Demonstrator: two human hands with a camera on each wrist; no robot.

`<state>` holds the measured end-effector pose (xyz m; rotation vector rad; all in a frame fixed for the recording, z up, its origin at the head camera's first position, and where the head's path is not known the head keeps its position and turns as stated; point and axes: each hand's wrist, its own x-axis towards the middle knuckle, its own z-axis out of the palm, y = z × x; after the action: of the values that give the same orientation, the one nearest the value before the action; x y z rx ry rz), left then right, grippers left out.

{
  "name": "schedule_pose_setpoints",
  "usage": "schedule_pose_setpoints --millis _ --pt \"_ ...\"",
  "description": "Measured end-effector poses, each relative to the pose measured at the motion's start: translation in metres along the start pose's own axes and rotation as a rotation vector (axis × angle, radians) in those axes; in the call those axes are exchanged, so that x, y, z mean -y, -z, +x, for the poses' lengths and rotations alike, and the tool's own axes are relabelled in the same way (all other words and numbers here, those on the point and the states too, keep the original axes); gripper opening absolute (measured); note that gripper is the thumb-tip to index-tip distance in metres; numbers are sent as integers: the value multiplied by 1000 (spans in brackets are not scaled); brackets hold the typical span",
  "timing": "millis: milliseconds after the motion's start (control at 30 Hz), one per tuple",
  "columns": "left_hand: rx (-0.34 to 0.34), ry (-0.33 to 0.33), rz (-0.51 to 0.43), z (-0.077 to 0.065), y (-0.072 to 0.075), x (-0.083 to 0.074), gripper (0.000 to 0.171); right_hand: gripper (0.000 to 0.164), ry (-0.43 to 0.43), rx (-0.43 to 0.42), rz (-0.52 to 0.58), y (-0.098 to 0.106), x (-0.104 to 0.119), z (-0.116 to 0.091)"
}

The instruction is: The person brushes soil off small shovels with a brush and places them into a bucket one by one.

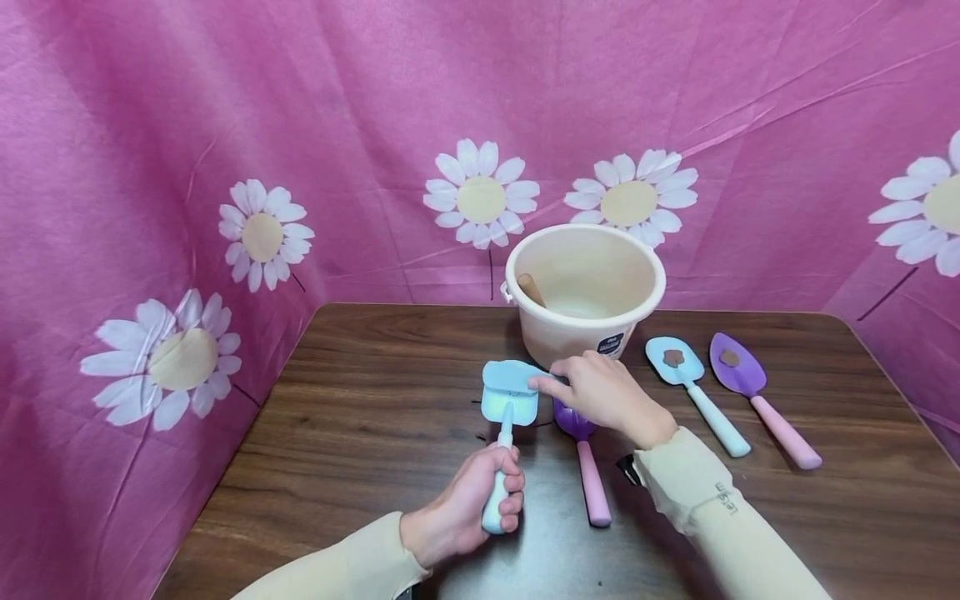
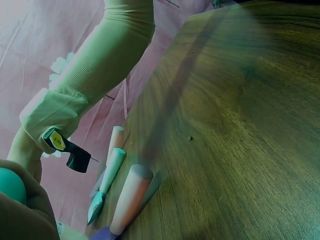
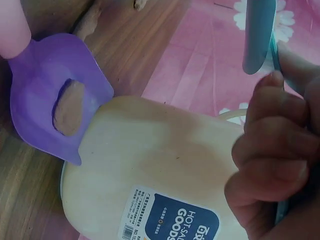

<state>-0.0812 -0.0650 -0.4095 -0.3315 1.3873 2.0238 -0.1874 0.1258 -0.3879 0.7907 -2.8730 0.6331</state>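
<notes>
My left hand point(image 1: 480, 496) grips the pale blue handle point(image 1: 496, 500) of a light blue shovel, its blade point(image 1: 510, 410) raised above the table. In the left wrist view, the rounded handle end point(image 2: 11, 186) pokes out of the fist. My right hand point(image 1: 600, 392) pinches a light blue flat-bladed tool point(image 1: 510, 373), its fingers point(image 3: 272, 132) curled around the thin shaft. That blade overlaps the shovel's blade. Beneath the right hand lies a purple trowel point(image 3: 30, 95) with a pink handle point(image 1: 594, 487); a brown lump point(image 3: 69, 109) sits in it.
A cream bucket point(image 1: 536, 329) stands at the back, a brown rod point(image 1: 531, 289) sticking up inside. On the right lie a light blue trowel point(image 1: 656, 354) and another purple trowel point(image 1: 742, 367), each with a brown lump. Pink floral cloth point(image 1: 375, 100) hangs behind the wooden table point(image 1: 360, 400).
</notes>
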Motion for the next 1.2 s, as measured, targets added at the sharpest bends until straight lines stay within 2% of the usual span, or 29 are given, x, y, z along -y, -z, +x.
schedule_pose_setpoints --millis 167,367,533,667,833,1000,1200 --pt "-3 1 -2 0 0 1 15 52 -14 -70 -28 -2 -1 2" --pt "-13 -4 -12 0 1 0 15 45 12 -61 86 -1 -2 1" --pt "-35 -19 -24 0 4 -4 14 39 75 51 208 5 0 -3" --pt "-31 -23 -22 0 5 -6 15 37 105 157 264 9 4 -5" --pt "-24 -20 -14 0 6 -5 16 29 119 224 313 9 6 -6" --pt "-14 -8 3 -1 6 -1 16 29 88 223 296 9 3 -4" --pt "-6 -5 8 -3 7 2 16 33 66 132 192 7 -3 0"
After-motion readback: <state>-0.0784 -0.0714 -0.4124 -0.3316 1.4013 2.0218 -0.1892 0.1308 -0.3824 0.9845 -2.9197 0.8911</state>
